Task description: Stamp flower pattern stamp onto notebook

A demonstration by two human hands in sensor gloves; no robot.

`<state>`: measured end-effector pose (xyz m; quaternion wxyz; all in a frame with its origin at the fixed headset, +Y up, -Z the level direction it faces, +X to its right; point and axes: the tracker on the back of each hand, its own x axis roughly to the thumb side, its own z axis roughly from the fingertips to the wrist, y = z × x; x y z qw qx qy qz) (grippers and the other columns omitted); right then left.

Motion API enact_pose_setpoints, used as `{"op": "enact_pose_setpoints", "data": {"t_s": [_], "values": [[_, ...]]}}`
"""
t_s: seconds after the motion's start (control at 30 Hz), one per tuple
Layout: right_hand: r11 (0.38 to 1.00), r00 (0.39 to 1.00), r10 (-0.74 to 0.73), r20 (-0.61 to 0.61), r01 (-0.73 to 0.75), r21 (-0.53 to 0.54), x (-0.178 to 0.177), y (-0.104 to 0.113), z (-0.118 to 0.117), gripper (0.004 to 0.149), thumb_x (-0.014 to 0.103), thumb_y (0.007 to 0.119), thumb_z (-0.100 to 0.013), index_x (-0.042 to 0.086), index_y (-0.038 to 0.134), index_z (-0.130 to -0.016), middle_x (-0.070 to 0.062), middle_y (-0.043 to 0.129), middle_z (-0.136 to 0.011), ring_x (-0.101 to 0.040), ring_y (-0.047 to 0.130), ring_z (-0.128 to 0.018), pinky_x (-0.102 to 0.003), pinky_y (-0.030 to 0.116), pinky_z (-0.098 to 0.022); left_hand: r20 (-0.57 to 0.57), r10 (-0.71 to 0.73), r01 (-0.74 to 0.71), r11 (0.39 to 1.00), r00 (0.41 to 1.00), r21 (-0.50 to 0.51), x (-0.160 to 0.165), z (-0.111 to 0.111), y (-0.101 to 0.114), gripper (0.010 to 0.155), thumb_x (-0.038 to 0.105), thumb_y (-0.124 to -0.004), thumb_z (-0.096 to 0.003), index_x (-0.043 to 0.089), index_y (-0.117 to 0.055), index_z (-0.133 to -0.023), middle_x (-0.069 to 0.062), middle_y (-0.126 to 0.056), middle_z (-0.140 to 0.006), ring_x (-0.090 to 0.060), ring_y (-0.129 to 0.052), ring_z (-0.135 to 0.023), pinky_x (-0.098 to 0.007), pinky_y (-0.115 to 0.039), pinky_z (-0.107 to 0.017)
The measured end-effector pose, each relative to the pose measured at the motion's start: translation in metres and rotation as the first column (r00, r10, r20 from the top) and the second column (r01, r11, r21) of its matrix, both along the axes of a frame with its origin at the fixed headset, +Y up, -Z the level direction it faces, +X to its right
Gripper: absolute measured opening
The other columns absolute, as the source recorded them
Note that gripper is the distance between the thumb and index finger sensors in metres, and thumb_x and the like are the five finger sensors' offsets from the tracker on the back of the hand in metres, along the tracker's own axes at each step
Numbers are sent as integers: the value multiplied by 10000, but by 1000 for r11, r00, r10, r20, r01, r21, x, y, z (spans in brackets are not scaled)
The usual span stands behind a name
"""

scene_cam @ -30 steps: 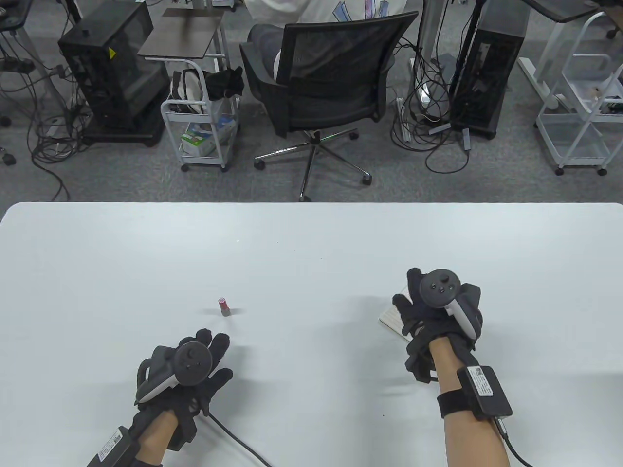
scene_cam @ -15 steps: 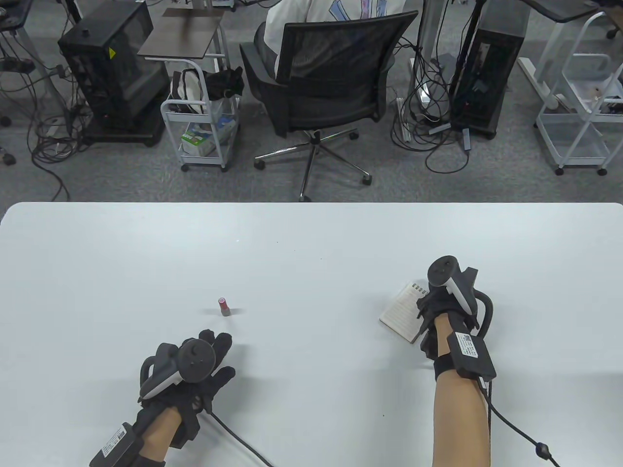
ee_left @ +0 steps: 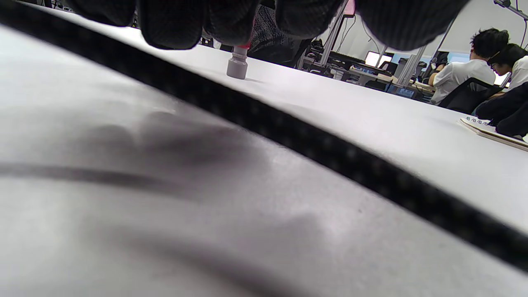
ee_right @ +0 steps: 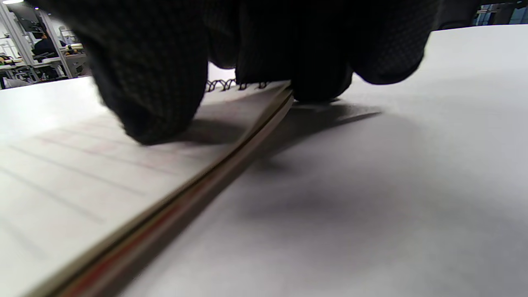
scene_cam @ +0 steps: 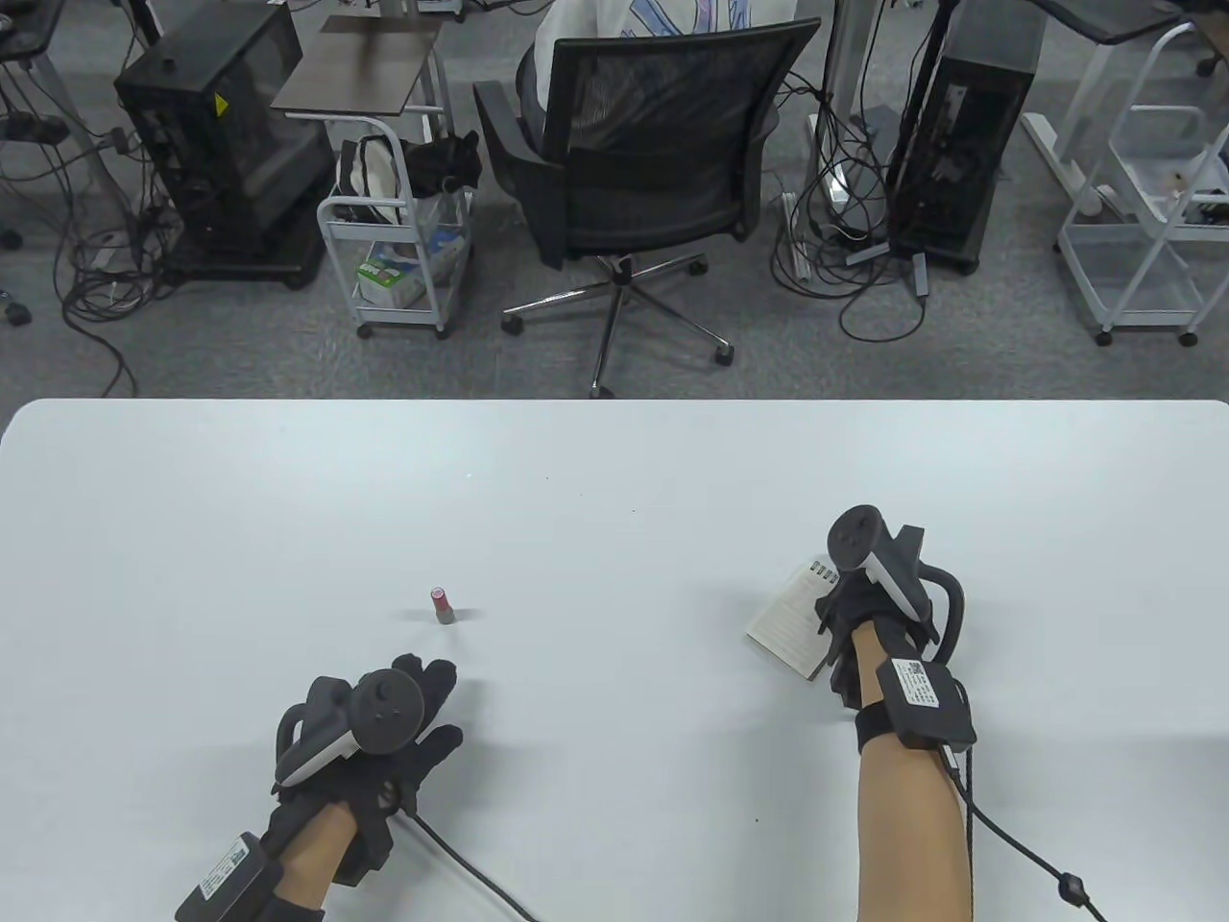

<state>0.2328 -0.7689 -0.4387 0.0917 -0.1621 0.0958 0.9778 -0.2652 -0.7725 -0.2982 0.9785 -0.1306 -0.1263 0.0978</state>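
Note:
A small stamp (scene_cam: 442,605) with a red top and grey base stands upright on the white table (scene_cam: 614,461), left of centre. It also shows in the left wrist view (ee_left: 238,66). My left hand (scene_cam: 427,684) rests on the table just in front of it, fingers loosely extended, holding nothing. A spiral notebook (scene_cam: 785,624), open on a lined page, lies at the right. My right hand (scene_cam: 833,615) is turned on its side and grips the notebook's right edge. In the right wrist view the thumb (ee_right: 152,103) presses on the page (ee_right: 74,173) and the other fingers sit at the edge.
The table's far edge runs across the middle of the table view. Beyond it stand an office chair (scene_cam: 653,154), a small cart (scene_cam: 398,250) and computer towers on the floor. Glove cables trail from both wrists toward the near edge.
My right hand lay flat over the notebook; it has rolled onto its side and taken hold of the right edge, uncovering the page. My left hand barely moved. The stamp stayed put.

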Motion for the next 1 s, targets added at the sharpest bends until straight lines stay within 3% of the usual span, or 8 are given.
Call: {"op": "enact_pose_setpoints", "data": {"t_s": [0.07,0.13,0.27,0.47,0.67,0.77,0.87,1.0], "values": [[994,997,-73,31,75,-81,4,-3,-2,818,307,937,-316,170,556,-1027,-176,735,-883,-464,740,-794,-577,669,-589,3,2,-2,1000,1000,5,0,0,1,742,576,-634,-428,255,-439,-1067,-191,-437,-1126,-534,-531,-981,-698,-471,-650],[984,986,-154,66,159,-75,8,-5,-2,833,275,953,-311,152,547,-1028,-187,723,-861,-480,711,-770,-592,638,-591,5,5,-5,1000,1000,5,0,0,1,743,572,-635,-430,254,-425,-1068,-193,-443,-1125,-532,-534,-981,-696,-475,-649],[979,978,-198,71,195,53,14,4,4,758,248,966,-294,158,652,-979,-142,819,-782,-435,826,-706,-579,715,-541,9,6,-6,1000,1000,0,1,0,0,739,575,-634,-428,255,-441,-1065,-193,-455,-1121,-532,-543,-977,-694,-483,-646],[883,904,-427,10,415,218,10,44,25,673,217,948,-320,150,709,-946,-140,853,-759,-423,889,-678,-582,753,-501,22,-1,1,1000,1000,-7,3,0,-1,739,576,-635,-429,251,-446,-1065,-191,-469,-1119,-530,-560,-971,-691,-495,-643],[902,931,-317,-179,355,245,-32,90,51,640,218,947,-322,149,742,-925,-140,879,-740,-394,968,-627,-553,814,-448,29,13,-13,1000,999,-3,3,3,2,737,577,-635,-428,248,-456,-1062,-192,-490,-1114,-526,-581,-966,-688,-511,-638],[920,929,-247,-274,314,233,-58,103,64,640,220,948,-322,158,743,-925,-138,873,-742,-339,1033,-558,-501,866,-387,32,19,-20,1000,999,4,3,6,5,736,577,-634,-428,248,-458,-1062,-189,-501,-1112,-521,-591,-965,-686,-519,-637],[926,879,-251,-407,340,164,-88,107,78,646,218,951,-316,165,743,-925,-132,872,-741,-315,1047,-535,-483,876,-370,32,32,-32,999,999,15,3,8,9,736,577,-636,-427,247,-461,-1062,-189,-509,-1111,-522,-600,-962,-686,-526,-634],[885,709,-405,-578,463,-52,-128,99,96,644,215,950,-317,164,745,-926,-135,871,-738,-305,1050,-505,-471,875,-362,29,51,-52,998,998,28,3,10,14,735,577,-635,-429,245,-462,-1062,-189,-515,-1110,-522,-606,-960,-687,-528,-633]]}}
